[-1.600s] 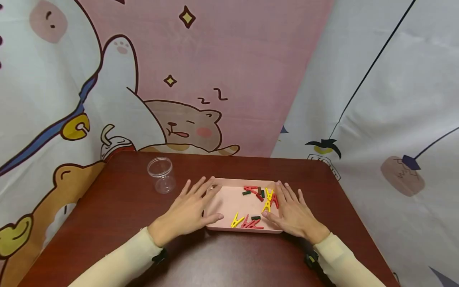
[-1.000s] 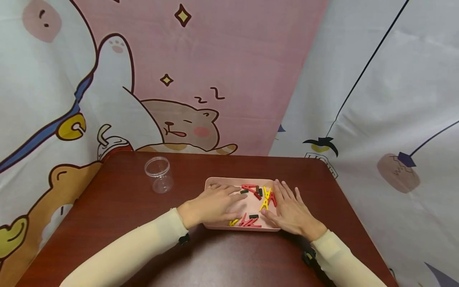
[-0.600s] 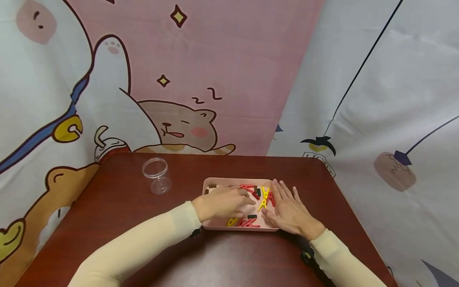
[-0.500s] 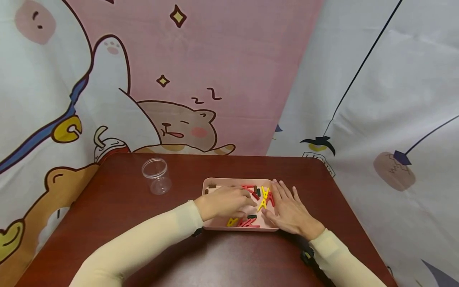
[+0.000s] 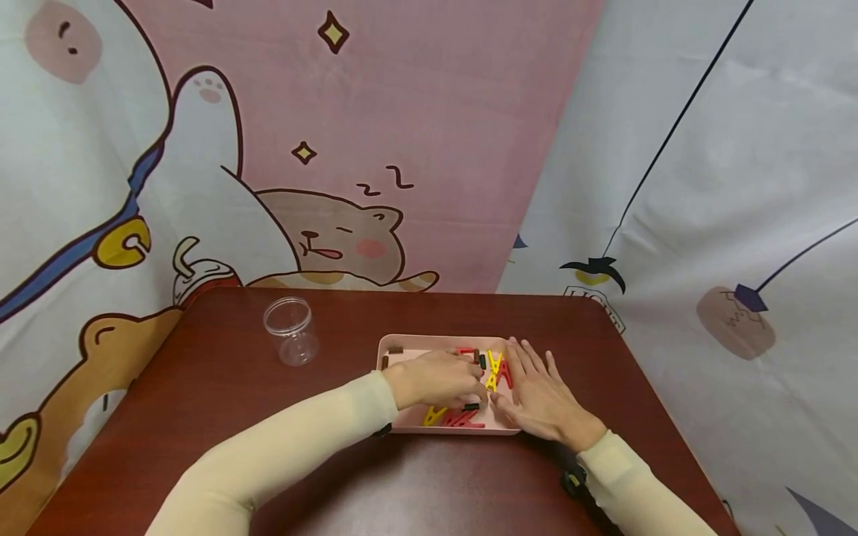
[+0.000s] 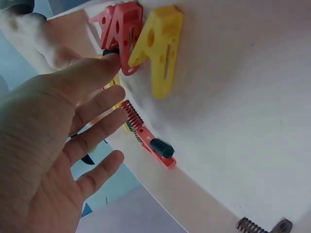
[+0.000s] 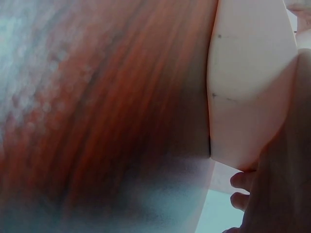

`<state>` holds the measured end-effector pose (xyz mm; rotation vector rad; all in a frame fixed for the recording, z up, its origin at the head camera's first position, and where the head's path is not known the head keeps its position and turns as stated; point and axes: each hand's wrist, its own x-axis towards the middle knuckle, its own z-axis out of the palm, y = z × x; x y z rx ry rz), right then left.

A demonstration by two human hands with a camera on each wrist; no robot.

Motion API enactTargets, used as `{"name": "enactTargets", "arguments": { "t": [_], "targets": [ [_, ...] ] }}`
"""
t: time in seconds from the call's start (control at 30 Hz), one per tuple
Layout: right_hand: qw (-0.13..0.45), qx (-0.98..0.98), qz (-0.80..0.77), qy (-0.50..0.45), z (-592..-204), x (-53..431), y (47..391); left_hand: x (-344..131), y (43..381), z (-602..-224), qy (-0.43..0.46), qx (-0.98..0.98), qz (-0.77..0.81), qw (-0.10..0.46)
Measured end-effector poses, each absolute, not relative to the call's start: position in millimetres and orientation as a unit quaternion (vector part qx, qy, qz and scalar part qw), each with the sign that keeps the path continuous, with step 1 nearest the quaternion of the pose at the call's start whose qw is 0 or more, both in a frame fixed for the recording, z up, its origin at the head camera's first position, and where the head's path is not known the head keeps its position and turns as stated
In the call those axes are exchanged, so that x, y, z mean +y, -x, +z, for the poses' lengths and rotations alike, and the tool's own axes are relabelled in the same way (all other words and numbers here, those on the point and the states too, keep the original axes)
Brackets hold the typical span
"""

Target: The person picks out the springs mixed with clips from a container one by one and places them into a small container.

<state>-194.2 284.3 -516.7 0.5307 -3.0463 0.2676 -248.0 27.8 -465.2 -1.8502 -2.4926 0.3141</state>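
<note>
Above the pink tray my left hand reaches toward its right side, fingers loosely spread. In the left wrist view nothing shows between those fingers, though the thumb tip is close to a red plastic clip and a yellow clip. A dark green coil spring lies by the fingertips, on a red piece. My right hand lies with straight fingers along the tray's right edge, beside a crossed yellow clip. In the right wrist view the tray's outer wall is against the hand.
A clear, open jar stands at the back left of the brown table. Brown springs lie in the tray's far left corner. A printed cloth hangs behind the table.
My left hand has moved from the tray's left edge rightward over its inside, uncovering the brown springs at the left. The right hand has stayed at the right edge.
</note>
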Motion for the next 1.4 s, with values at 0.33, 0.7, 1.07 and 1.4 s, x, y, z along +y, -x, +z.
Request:
{"name": "enactTargets", "arguments": {
  "t": [0.33,0.7,1.07,1.4],
  "targets": [
    [0.017,-0.981,0.093,-0.168,-521.1,283.6,193.0,32.6,244.1,-465.6,0.583,-0.802,0.132,-0.002],
    [0.018,-0.982,0.095,-0.159,-521.5,282.0,190.6,32.8,243.8,-469.1,0.572,-0.808,0.136,-0.009],
    [0.019,-0.982,0.105,-0.157,-521.7,283.7,191.9,23.8,245.5,-465.2,0.565,-0.815,0.126,0.019],
    [0.014,-0.983,0.109,-0.150,-519.5,283.3,193.2,9.3,244.7,-457.9,0.547,-0.829,0.115,0.026]
  ]
}}
